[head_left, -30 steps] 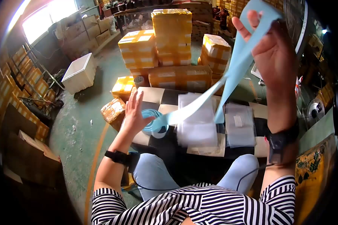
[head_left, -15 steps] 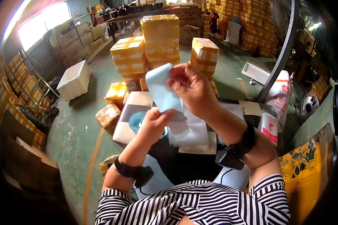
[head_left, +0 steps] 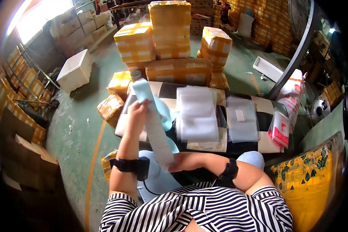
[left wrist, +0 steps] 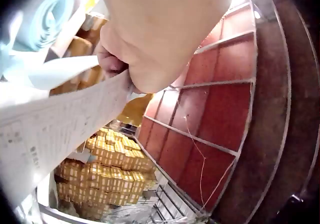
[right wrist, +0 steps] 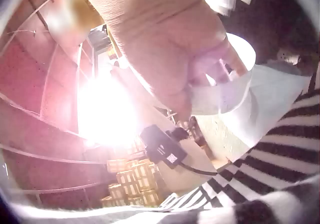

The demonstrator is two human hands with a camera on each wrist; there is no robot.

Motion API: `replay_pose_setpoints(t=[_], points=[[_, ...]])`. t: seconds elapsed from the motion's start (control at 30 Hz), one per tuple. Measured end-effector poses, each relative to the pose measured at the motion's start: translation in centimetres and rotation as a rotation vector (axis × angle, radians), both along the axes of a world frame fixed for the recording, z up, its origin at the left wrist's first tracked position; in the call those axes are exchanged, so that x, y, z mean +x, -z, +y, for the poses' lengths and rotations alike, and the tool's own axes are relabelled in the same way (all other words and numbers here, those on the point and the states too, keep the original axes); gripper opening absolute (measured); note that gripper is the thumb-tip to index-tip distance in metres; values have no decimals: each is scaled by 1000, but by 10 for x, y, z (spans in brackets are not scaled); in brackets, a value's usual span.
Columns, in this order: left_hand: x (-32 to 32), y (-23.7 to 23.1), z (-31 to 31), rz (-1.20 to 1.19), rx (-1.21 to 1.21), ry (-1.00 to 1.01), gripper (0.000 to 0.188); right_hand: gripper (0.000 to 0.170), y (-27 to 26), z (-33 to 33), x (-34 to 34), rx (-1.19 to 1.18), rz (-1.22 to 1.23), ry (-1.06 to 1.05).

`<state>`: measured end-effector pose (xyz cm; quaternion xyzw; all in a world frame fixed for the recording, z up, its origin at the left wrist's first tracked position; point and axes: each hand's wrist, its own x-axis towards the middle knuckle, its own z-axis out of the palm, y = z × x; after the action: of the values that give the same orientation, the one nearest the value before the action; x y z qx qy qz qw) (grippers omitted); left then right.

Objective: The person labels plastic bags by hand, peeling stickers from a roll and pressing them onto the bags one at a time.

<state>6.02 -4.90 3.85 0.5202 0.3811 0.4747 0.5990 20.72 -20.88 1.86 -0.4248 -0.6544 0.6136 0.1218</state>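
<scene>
Left hand (head_left: 137, 113) (nine o'clock) and right hand (head_left: 176, 164) (six) pinch a long pale-blue-and-white strip (head_left: 157, 135), apparently straightening; I'd want even tension next.

I count one left hand (head_left: 137, 114), one right hand (head_left: 178, 162), one pale strip (head_left: 157, 133) between them; two wrist cameras (head_left: 143, 168); two stacks of plastic sleeves (head_left: 197, 114) on one checkered table (head_left: 267, 145); one foam box (head_left: 84, 71) over left; one fan (head_left: 319, 105) right.

Txt: none legible | strip (left wrist: 75, 115) print: blurry | bag (head_left: 292, 101) print: too sm.
</scene>
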Motion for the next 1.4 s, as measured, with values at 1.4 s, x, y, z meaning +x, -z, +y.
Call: replay_pose_setpoints(t=[1.4], points=[[59, 99, 3, 171, 120, -24, 44, 10, 29, 105, 33, 1111, -335, 745]])
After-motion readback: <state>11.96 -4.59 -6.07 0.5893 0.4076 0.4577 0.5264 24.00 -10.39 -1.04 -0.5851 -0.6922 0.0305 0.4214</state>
